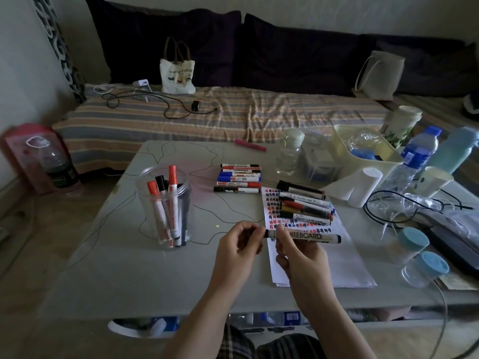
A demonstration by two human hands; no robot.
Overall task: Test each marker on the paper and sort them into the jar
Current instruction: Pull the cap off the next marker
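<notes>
Black lettering reading "HITEBOARD" is seen on the white barrel of a marker (305, 236), the first letter being covered by the thumb of the right hand (298, 255), whose fingers are curled round the barrel and keep it level above the paper (318, 263). The marker's black cap end is pinched by the curled fingertips of the left hand (238, 244); whether the cap is on or off cannot be told, since it is hidden by the fingers. Rows of small red, black and blue test marks are seen on the upper part of the white sheet. A loose heap of markers (305, 203) lies across the sheet's top edge, their labels too small to be read. A tidy row of markers (239, 178) lies just beyond on the grey table (155, 275), its print likewise illegible. A clear round plastic jar (164, 206) stands to the left, with red-capped and black-capped markers held upright in it. On the striped bed cover behind, a cloth tote bag (177, 75) is printed "NAUGHTY BEAR", partly blurred.
</notes>
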